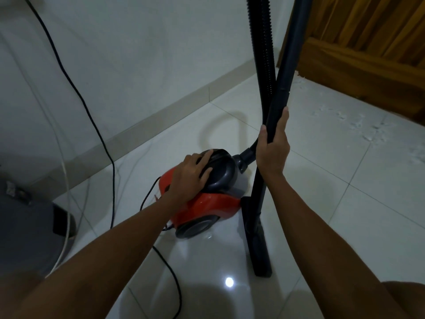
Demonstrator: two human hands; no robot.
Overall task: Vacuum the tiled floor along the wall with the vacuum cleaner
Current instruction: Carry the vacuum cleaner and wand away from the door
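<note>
Glossy white tiled floor (345, 192) is meeting the wall (138, 65) behind the red vacuum cleaner (207, 203), which is sitting near the skirting. Someone's left hand (190, 173) is resting on its dark top, fingers spread flat. Just beside the cleaner, the right hand (272, 148) is gripping the upright black wand (282, 88), fingers curled around it.

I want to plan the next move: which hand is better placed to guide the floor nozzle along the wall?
Right. The right hand already grips the wand above the floor nozzle. The left hand rests on the vacuum body.
</note>
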